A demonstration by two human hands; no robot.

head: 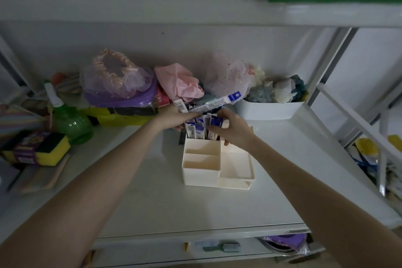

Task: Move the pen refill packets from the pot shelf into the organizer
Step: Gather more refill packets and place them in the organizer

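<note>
Head view: nearest, the cream organizer [217,165] stands on the white shelf [152,202], showing three empty front compartments — two small on the left, one wide tray on the right. Its rear compartment holds upright pen refill packets [201,129], perhaps five, though dim light blurs the count. The right hand [231,128] rests on them with fingers curled over their tops. The left hand [174,115] pinches one long packet [217,101], tilted up to the right above the organizer. Behind sit a green spray bottle [69,119], one white bin [269,109] and bagged items.
</note>
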